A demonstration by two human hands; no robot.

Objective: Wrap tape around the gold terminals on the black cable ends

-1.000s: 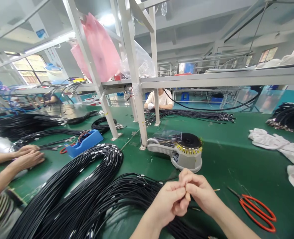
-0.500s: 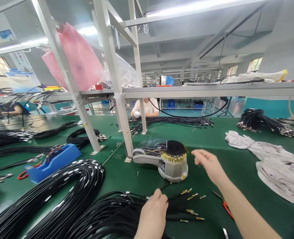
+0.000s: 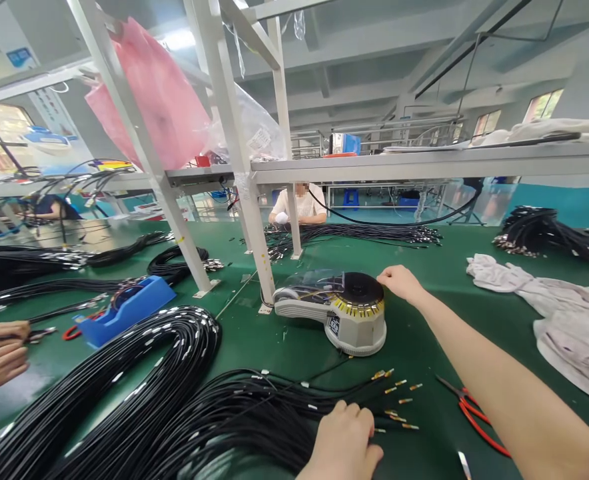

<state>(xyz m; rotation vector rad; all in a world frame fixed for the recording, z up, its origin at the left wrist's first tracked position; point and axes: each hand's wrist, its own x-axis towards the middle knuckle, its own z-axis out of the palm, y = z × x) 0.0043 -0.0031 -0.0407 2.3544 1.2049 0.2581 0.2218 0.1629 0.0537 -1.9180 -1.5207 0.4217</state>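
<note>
Tape dispenser (image 3: 342, 313) under right hand (image 3: 399, 283), cable bundle (image 3: 254, 413) beneath left hand (image 3: 344, 447), scissors (image 3: 467, 410) right of it, cloths (image 3: 564, 313) far right.

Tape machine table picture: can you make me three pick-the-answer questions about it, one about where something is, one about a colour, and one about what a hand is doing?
1. Where do the scissors lie?
A. on the green table, beside the right arm
B. on the overhead shelf
C. on top of the white cloths

2. What colour is the manual tape dispenser to the left?
A. yellow
B. blue
C. white

3. What is the right hand doing?
A. gripping the scissors
B. lifting a white cloth
C. touching the top edge of the round grey tape machine

Answers:
1. A, their red handles rest on the table next to the right forearm.
2. B, its body is bright blue.
3. C, the fingers reach the machine's rim, while the left hand rests on the black cables.
</note>
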